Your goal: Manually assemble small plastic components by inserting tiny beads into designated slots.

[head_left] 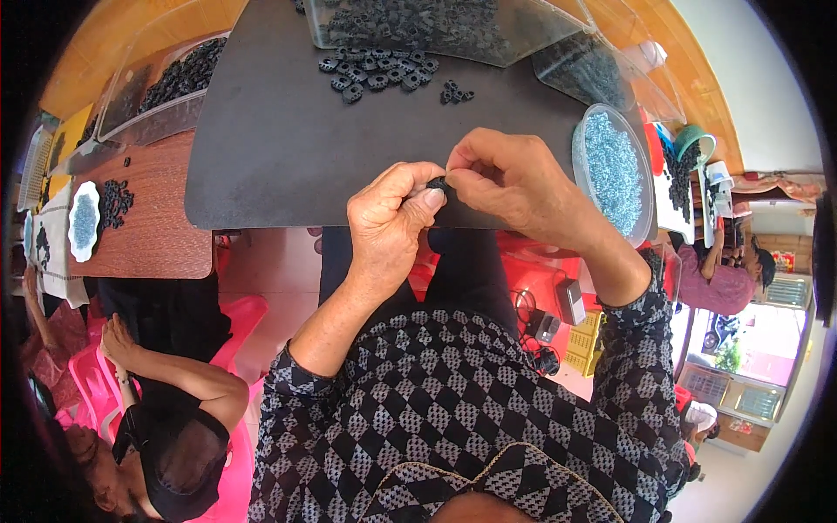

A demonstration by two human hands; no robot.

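Close above the near edge of a dark table (288, 148), my left hand (388, 213) pinches a small black plastic part (438, 184) between thumb and fingers. My right hand (514, 179) meets it from the right, its thumb and forefinger pressed together at the part. Whatever those right fingertips hold is too small and covered to make out. Farther back lies a loose group of black plastic pieces (377, 71), with a smaller cluster of black bits (456, 92) to its right. Beside my right forearm stands a round clear tub (647, 205) filled with tiny pale-blue pieces.
A clear bin (532, 54) of black parts stands at the table's far edge, another clear bin (580, 74) right of it. On the left, a co-worker (187, 436) sits by a brown table (157, 235) with a white dish (85, 248). Another person (719, 279) is at far right.
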